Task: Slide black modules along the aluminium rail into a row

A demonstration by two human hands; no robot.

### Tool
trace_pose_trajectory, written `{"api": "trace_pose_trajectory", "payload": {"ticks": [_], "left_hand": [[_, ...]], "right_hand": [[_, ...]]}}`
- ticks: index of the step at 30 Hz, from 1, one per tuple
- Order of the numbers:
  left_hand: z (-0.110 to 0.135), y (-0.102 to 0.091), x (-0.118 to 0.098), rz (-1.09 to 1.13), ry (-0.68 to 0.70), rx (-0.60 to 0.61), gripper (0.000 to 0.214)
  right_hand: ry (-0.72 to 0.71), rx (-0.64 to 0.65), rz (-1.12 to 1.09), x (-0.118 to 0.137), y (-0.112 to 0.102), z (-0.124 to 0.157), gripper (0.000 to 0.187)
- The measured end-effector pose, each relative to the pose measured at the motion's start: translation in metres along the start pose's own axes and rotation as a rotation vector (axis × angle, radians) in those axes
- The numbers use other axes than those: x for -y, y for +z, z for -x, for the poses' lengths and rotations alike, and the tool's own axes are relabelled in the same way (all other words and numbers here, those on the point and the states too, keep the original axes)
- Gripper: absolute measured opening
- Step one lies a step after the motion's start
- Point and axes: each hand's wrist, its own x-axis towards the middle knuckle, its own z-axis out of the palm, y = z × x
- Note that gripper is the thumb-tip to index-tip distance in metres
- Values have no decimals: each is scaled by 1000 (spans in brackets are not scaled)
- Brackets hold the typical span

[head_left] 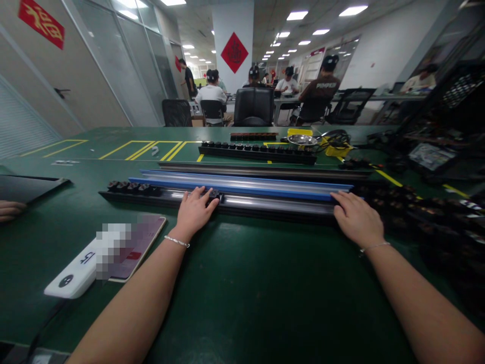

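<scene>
A long black and silver rail (265, 203) lies across the green table in front of me, with black socket modules (132, 187) seated at its left end. A blue-edged rail (242, 184) lies just behind it. My left hand (194, 211) rests on the near rail, fingers pinched on a small black module (213, 193). My right hand (356, 218) lies over the rail's right end, fingers curled down on it.
A phone (134, 247) and a white power bank (74, 275) lie at the near left. Another rail with black modules (257, 150), a metal bowl (302, 139) and yellow trays sit farther back. Loose black modules (435, 212) pile at the right. Another person's hand (9, 210) shows at the left edge. People sit at desks behind.
</scene>
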Motion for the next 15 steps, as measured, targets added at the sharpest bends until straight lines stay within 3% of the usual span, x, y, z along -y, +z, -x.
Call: {"api": "trace_pose_trajectory", "payload": {"ticks": [8,15], "left_hand": [[-2,3,-10,63,-105,-87,53],[-3,3,-7,133,-56,-83,46]], "right_hand": [[-5,10,-22,1,-2,0,47],[-8,-24,-40,-2,2,1,46]]}}
